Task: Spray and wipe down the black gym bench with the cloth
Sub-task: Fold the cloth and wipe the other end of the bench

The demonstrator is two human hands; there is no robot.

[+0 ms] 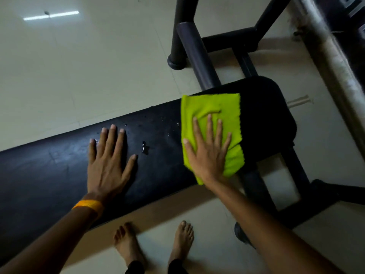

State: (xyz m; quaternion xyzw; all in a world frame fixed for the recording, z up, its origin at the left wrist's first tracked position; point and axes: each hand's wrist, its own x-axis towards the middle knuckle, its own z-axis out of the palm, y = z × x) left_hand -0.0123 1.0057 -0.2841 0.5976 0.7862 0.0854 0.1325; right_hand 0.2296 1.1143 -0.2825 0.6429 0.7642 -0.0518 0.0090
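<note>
Bench [59, 167] runs long across the floor, its pad the wiping surface. Cloth [212, 123] lies flat on the pad near the far end w/ right hand [207, 155] pressed open on it, fingers spread. Left hand [107, 165] flat on bare pad beside the cloth, empty. Droplets [144, 148] sit btwn the hands. Risk: wet vinyl, bracing palm could skid; cloth overhangs the near edge, may bunch and miss drops.

light: dim indoor, overhead | glare: tube-lamp reflection [51, 15] streaks the glossy floor [88, 66], faint sheen on bench [59, 165] | shadows: soft under the bench | blur: right edge smeared | distortion: wide-angle bending at borders
</note>
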